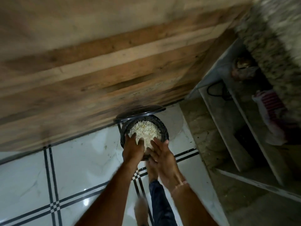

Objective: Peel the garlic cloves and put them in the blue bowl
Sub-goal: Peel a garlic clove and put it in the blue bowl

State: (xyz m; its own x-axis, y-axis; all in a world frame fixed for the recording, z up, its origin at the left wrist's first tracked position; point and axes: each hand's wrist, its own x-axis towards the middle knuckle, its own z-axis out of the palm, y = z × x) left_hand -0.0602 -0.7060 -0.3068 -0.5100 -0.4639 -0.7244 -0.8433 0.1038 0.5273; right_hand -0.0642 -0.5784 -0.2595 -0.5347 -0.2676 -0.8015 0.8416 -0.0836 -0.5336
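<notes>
Head view, looking straight down. At centre, a round black bin [164,131] with a ribbed wall, its flat dark lid [141,110] tipped up against the boards behind. Inside, filling it near the rim, a garlic heap [145,129]: pale, cream-white, flaky and papery; cannot tell skins from cloves at this blur.

Left hand [132,148] just below the heap, palm down, fingers straight and spread, tips resting on the pale flakes. Right hand [161,155] beside it at lower right, fingers straight and close together, angled in toward the same spot, a wad of the flakes showing between the two hands. Neither hand curled round anything.

Under the bin, glossy white floor tiles [78,168] crossed by thin black double lines. Across the upper half, rough wooden planks [105,66], brown and streaked. At right, grey concrete shelves [228,128] with a red-and-white striped cloth [272,101]. Bottom centre, a dark trouser leg [160,203].
</notes>
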